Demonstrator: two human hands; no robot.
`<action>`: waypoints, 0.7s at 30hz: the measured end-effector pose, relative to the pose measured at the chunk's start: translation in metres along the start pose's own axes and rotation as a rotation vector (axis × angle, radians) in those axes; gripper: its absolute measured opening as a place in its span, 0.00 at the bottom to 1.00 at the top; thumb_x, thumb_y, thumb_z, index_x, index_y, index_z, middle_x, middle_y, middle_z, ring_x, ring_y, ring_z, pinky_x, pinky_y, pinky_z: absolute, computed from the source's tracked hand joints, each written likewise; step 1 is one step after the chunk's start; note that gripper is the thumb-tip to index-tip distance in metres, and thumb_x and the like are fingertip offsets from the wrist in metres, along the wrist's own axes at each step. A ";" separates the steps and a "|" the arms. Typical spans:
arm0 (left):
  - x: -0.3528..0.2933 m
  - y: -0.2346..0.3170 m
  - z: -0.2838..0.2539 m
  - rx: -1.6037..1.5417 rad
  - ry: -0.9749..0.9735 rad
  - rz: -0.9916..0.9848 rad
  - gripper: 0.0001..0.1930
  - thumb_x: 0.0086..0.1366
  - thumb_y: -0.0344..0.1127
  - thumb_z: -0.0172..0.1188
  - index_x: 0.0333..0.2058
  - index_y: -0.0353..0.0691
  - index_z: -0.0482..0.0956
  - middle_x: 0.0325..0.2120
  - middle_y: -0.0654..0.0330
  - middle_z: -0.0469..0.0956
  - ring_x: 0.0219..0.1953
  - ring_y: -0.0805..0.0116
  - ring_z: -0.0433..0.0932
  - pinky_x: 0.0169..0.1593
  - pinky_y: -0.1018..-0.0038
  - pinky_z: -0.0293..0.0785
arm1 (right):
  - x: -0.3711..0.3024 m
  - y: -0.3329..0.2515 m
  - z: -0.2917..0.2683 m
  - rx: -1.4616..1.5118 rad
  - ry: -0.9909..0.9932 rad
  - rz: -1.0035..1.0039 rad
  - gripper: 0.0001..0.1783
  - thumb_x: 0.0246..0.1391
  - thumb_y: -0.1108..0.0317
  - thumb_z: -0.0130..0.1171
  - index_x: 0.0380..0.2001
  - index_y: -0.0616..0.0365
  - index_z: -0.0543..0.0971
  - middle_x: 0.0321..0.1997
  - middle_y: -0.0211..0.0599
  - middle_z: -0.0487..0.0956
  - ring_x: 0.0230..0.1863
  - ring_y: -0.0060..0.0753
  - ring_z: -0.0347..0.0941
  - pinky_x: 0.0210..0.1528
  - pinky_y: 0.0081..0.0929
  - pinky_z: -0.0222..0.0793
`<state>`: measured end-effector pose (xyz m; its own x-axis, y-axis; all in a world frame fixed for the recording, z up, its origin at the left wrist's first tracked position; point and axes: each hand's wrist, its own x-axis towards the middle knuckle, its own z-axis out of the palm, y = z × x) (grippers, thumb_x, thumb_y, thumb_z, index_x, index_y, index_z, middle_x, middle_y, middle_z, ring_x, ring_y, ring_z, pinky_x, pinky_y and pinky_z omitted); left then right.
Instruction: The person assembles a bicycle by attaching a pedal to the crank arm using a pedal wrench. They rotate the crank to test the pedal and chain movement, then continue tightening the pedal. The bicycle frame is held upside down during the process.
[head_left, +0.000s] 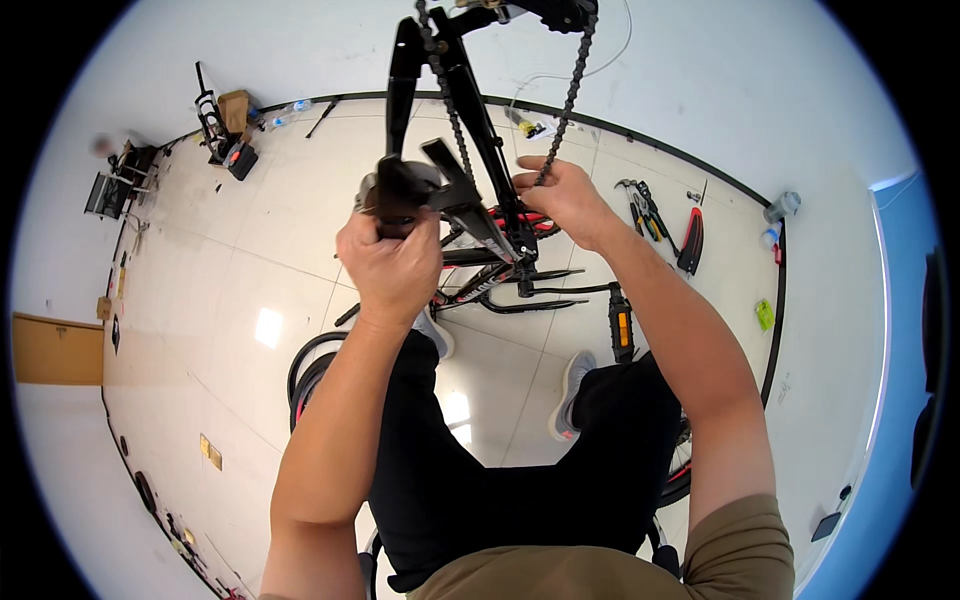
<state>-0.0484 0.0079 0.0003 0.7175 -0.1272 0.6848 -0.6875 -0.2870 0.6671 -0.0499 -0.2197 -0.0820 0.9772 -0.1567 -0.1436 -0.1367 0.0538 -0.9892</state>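
A black bicycle frame [466,100] stands tilted up in front of me, its lower part near the floor. My left hand [390,258] is closed around a thick, dark, rounded part [402,190] at the frame's left side; its exact kind is unclear. From the top, a bicycle chain [572,95] hangs in a loop, one run on each side of a frame tube. My right hand [572,205] has the lower end of the right run at its fingers, which are bent round it. A crank arm leads to a black pedal [621,325] with an orange reflector, below my right forearm.
On the floor to the right lie a hammer and pliers [645,210] and a red-and-black saddle-like piece [692,242]. A bicycle wheel [312,385] is beside my left leg. A cardboard box [236,112] stands by the far wall. A green packet [765,315] lies near the right wall.
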 end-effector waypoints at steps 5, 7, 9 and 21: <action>0.005 0.002 0.005 0.065 0.024 0.041 0.12 0.53 0.27 0.65 0.38 0.36 0.79 0.22 0.56 0.80 0.20 0.65 0.78 0.29 0.74 0.74 | -0.026 -0.003 -0.010 -0.090 0.265 -0.023 0.26 0.55 0.77 0.52 0.58 0.74 0.68 0.51 0.46 0.77 0.51 0.34 0.75 0.53 0.27 0.72; 0.006 0.001 0.004 0.039 -0.004 0.030 0.12 0.53 0.28 0.64 0.38 0.35 0.79 0.20 0.54 0.78 0.20 0.58 0.78 0.29 0.71 0.75 | -0.056 -0.015 -0.005 -0.050 0.329 -0.042 0.24 0.56 0.77 0.50 0.56 0.74 0.69 0.50 0.47 0.78 0.51 0.34 0.75 0.53 0.27 0.72; 0.006 0.004 0.002 0.062 -0.007 -0.008 0.13 0.53 0.33 0.65 0.38 0.37 0.80 0.19 0.53 0.78 0.20 0.53 0.78 0.28 0.67 0.75 | -0.089 -0.020 0.006 -0.045 0.426 -0.114 0.22 0.56 0.78 0.49 0.55 0.74 0.71 0.48 0.47 0.79 0.50 0.35 0.76 0.53 0.28 0.73; 0.007 -0.002 0.006 -0.008 0.016 0.011 0.09 0.52 0.38 0.66 0.29 0.41 0.79 0.18 0.54 0.78 0.23 0.51 0.79 0.28 0.64 0.76 | -0.193 0.054 0.099 -0.108 0.202 -0.039 0.20 0.57 0.81 0.52 0.54 0.67 0.72 0.44 0.39 0.81 0.43 0.25 0.77 0.46 0.20 0.72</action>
<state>-0.0411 0.0024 0.0018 0.7081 -0.1147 0.6967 -0.6962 -0.2781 0.6618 -0.2297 -0.0888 -0.1050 0.9311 -0.3516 -0.0972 -0.1263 -0.0608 -0.9901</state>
